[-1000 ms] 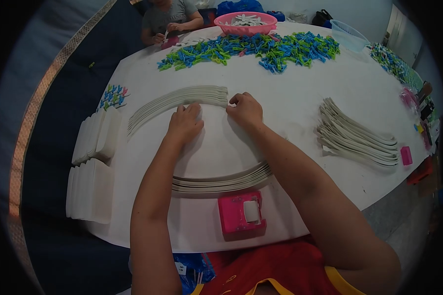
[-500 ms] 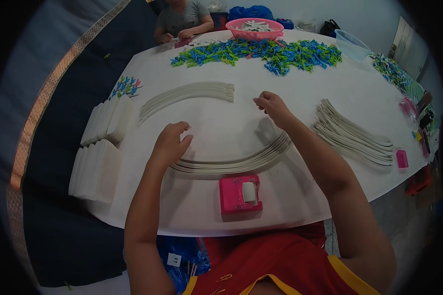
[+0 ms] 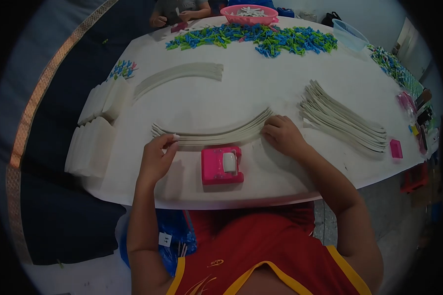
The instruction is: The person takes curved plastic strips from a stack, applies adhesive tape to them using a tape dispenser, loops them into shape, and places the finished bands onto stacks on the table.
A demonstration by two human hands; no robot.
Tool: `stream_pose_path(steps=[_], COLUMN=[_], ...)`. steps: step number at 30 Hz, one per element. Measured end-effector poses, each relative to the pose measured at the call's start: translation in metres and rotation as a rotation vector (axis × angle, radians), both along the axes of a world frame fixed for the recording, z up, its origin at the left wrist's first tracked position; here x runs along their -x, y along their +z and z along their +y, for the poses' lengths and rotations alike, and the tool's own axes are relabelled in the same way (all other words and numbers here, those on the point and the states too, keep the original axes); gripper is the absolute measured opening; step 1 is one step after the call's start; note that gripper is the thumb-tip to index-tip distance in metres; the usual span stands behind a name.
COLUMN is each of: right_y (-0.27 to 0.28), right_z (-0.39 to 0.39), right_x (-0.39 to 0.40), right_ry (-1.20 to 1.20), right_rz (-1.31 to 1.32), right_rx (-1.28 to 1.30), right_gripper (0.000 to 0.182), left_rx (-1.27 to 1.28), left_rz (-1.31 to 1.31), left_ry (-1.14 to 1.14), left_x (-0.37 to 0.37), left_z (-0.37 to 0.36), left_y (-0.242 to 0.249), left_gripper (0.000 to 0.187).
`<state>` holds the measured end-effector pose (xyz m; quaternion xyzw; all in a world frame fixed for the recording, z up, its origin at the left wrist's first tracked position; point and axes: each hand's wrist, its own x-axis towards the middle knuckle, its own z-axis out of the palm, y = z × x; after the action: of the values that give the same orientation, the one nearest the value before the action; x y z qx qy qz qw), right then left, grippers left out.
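A bundle of curved off-white strips (image 3: 216, 137) lies in front of me, its ends bending up and away. At its left end is my left hand (image 3: 156, 156), thumb and forefinger closed about the nearest strip, with a small white patch at the fingertips that I cannot make out. My right hand (image 3: 283, 135) has its fingers bent and pressed together on the right end of the same strip; the fingertips are partly hidden. Just below the bundle sits a pink tape dispenser (image 3: 212, 167) with a white roll (image 3: 229, 162).
Another curved bundle (image 3: 182, 76) lies farther back, and a fanned pile of strips (image 3: 339, 118) lies right. White stacked packs (image 3: 91, 147) line the left edge. Blue and green clips (image 3: 295, 42), a pink basin (image 3: 249, 15) and a co-worker's arms (image 3: 194, 14) are at the back.
Both hands have come down from above the table onto the ends of the near bundle. The view has shifted, so the table appears higher in the picture.
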<state>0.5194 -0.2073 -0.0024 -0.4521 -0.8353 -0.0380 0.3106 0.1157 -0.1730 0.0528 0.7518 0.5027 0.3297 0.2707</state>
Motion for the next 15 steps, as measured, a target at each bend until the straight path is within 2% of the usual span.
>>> stream_pose_path(steps=[8, 10, 15], right_y=[0.012, 0.017, 0.023], right_z=[0.008, 0.011, 0.013], right_x=[0.003, 0.002, 0.000], right_ry=[-0.059, -0.056, -0.067], right_rz=[-0.079, -0.100, -0.164], right_rx=[0.028, 0.041, 0.086], right_gripper=[0.015, 0.016, 0.018], left_rx=[-0.120, -0.226, -0.233], left_rz=[0.002, 0.072, 0.130], left_ry=[-0.058, -0.123, -0.177], left_x=[-0.032, -0.043, -0.076], left_z=[-0.017, -0.021, -0.034], left_y=[0.012, 0.012, 0.021], left_gripper=[0.022, 0.019, 0.017])
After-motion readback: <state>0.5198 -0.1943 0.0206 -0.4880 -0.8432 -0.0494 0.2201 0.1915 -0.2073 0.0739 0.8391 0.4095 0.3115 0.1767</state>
